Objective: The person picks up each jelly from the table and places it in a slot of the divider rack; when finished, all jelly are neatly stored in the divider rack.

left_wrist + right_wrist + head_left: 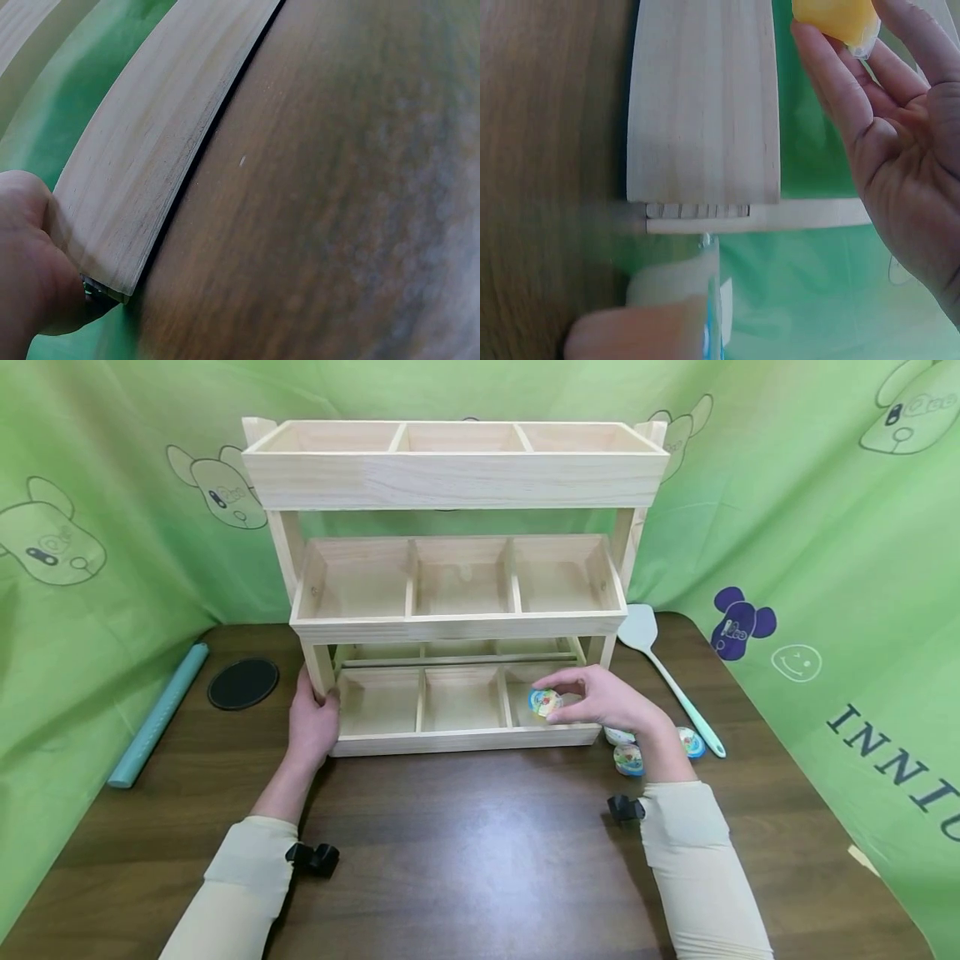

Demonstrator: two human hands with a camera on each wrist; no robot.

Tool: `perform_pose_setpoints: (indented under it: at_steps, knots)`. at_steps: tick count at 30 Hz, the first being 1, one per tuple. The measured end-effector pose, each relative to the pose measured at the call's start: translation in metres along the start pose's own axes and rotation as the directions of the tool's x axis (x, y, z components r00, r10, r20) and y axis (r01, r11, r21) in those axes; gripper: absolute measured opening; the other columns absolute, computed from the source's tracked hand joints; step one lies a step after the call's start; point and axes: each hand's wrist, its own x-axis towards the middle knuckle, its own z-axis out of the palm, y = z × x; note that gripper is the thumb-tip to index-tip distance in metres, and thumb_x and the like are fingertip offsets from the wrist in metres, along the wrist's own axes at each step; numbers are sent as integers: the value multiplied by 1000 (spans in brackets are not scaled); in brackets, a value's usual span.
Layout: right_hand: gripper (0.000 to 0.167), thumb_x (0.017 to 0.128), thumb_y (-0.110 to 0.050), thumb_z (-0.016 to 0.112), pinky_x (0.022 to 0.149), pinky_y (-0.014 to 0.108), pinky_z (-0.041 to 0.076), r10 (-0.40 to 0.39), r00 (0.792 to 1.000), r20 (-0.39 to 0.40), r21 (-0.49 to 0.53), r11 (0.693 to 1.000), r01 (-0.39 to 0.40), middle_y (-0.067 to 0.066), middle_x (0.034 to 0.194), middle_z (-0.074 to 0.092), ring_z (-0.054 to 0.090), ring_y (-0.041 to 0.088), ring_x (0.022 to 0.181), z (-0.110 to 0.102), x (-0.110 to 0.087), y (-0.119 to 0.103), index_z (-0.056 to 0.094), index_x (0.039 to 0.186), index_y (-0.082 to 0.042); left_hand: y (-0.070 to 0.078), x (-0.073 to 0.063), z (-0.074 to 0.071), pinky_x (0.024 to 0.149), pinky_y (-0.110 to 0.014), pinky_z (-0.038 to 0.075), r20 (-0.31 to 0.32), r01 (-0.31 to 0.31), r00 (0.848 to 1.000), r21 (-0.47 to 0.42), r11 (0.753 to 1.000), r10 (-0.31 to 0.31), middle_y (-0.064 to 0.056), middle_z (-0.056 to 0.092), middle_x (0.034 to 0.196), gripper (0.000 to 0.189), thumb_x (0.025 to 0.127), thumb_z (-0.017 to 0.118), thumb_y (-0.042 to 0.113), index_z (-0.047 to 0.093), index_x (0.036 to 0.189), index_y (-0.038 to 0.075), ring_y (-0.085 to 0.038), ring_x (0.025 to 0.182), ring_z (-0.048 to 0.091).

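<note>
A small jelly cup with a printed lid is pinched between the thumb and fingers of my right hand. In the head view it overlaps the bottom tier's right compartment; its yellow filling shows in the right wrist view. My left hand grips the lower left end of the three-tier wooden rack, thumb near the upright. Seen from the left wrist, that hand wraps the end of the bottom tier's front board. Every tier has three compartments.
More jelly cups lie by the rack's right front corner, partly behind my right wrist. A pale spatula lies to the right. At the left are a black round disc and a blue-green roll. Green cloth surrounds the table.
</note>
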Motion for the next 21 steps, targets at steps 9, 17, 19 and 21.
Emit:
perform_pose_setpoints:
  at_steps: [9, 17, 19, 21]
  knots:
    - [46, 84, -20, 84, 82, 31, 53, -15, 1000, 19, -14, 1000, 15, 2, 124, 69, 66, 20, 102, 10, 13, -8, 71, 127, -14, 0, 0, -1, 111, -55, 33, 13, 21, 1000, 21, 1000, -21, -26, 36, 155, 67, 104, 44, 7, 13, 163, 14, -38, 138, 38]
    - [48, 83, -19, 85, 82, 30, 52, -35, 998, 46, 0, 999, 35, 3, 119, 70, 65, 22, 98, 23, 29, -16, 70, 128, -13, -1, 0, -1, 110, -54, 34, 8, 16, 1000, 23, 1000, -16, -26, 36, 155, 67, 104, 44, 6, 14, 163, 14, -37, 136, 39]
    - [48, 83, -19, 85, 80, 30, 52, -39, 998, 55, 7, 999, 39, 3, 115, 71, 65, 23, 97, 27, 34, -17, 70, 128, -12, -1, 0, -2, 109, -54, 35, 6, 15, 1000, 26, 1000, -15, -27, 37, 154, 67, 104, 44, 6, 15, 163, 13, -37, 135, 40]
    - [48, 83, -19, 85, 79, 29, 52, -53, 996, 65, 11, 999, 53, 3, 112, 71, 65, 24, 96, 31, 38, -18, 70, 127, -11, -1, 0, -2, 109, -54, 36, 4, 16, 1000, 28, 999, -16, -27, 38, 153, 65, 103, 45, 6, 17, 162, 11, -37, 134, 41]
